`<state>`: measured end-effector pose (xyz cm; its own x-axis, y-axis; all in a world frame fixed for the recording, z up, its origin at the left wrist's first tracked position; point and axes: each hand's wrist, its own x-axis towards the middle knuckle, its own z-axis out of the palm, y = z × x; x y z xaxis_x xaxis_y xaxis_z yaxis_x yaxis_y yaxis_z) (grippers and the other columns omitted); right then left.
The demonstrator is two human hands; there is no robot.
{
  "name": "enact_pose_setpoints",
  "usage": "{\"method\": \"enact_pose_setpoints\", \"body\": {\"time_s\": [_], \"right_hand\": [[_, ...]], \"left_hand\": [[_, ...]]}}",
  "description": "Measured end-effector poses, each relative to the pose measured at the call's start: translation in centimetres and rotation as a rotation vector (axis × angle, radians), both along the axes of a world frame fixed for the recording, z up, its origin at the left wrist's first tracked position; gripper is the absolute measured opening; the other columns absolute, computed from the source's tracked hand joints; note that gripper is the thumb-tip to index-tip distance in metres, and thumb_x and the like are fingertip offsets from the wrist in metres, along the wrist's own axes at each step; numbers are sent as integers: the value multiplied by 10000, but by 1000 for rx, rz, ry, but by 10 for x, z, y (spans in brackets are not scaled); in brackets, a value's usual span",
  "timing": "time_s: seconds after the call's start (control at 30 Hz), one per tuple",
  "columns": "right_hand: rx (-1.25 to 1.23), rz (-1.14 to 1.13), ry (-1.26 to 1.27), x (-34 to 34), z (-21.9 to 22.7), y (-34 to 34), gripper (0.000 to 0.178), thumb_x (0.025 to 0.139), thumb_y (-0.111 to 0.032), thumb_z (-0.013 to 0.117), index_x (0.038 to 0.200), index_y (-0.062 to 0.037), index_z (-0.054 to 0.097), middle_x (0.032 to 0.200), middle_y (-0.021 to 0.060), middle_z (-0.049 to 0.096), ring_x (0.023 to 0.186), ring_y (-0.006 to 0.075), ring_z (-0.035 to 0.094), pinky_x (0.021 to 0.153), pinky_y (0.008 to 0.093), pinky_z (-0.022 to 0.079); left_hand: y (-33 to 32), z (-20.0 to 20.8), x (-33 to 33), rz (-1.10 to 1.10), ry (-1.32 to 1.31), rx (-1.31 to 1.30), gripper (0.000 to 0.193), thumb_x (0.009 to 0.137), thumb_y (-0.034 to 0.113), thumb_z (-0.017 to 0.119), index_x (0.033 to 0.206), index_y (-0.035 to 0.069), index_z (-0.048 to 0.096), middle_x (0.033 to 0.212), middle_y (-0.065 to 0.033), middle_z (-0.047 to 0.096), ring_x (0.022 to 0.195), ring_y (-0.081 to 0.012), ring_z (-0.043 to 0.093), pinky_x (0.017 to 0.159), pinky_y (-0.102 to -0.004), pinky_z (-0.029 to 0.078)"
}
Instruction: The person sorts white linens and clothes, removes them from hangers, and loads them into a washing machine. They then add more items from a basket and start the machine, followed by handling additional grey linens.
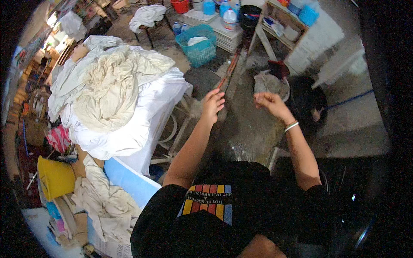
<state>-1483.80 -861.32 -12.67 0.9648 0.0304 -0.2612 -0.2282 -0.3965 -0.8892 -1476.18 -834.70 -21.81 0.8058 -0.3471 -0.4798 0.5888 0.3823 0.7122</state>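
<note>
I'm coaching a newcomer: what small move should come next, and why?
Perhaps reach the right hand toward the greyish bundle: the fingers are loosely curled, no held item shows, and the bundle appears just beyond them in this view.

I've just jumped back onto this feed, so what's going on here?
A person in a dark T-shirt has both hands out in front. The left hand is partly open, its fingertips by a reddish stick; whether they touch is unclear. The right hand is loosely curled, with nothing visible in it. To the left, a big heap of pale cloth sits undisturbed by either hand, and a turquoise basket stands beyond.
</note>
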Motion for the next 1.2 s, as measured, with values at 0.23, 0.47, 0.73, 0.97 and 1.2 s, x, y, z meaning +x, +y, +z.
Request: {"method": "enact_pose_setpoints", "body": {"time_s": [0.23,0.47,0.73,0.97,1.2], "right_hand": [[89,243,378,113,-64,45,399,997,-222,688,1313,15,630,1135,73,711,1016,170,687,901,320,573],[4,435,291,283,-93,21,362,1006,-216,671,1300,-7,640,1052,52,714,881,141,662,802,324,547],[-63,581,273,477,-109,-40,333,1016,-201,652,1287,-8,639,1086,69,709,921,148,682,809,335,563],[-50,842,368,642,-137,-26,348,1013,-214,643,1293,-9,632,1125,90,720,1029,172,691,851,322,563],[-331,667,186,879,-235,-12,375,915,-296,748,1156,-13,700,865,123,750,803,176,734,720,347,563]], "left_hand": [[21,-59,97,213,135,-86,495,990,245,565,1464,129,483,1395,-99,600,1221,-301,575,1030,-459,471],[-22,-101,216,296,146,-175,546,1000,377,610,1471,132,480,1406,-85,590,1156,-276,592,1007,-459,484],[-27,-120,337,597,266,-275,528,1019,354,588,1479,132,454,1398,-103,596,1145,-270,588,996,-458,487],[-9,-167,453,789,370,-147,501,1035,344,571,1478,140,454,1380,-103,602,1193,-298,564,1015,-488,489],[-16,-281,682,832,597,-41,463,1046,304,563,1451,92,487,1284,-102,623,988,-249,636,873,-463,552]]}}
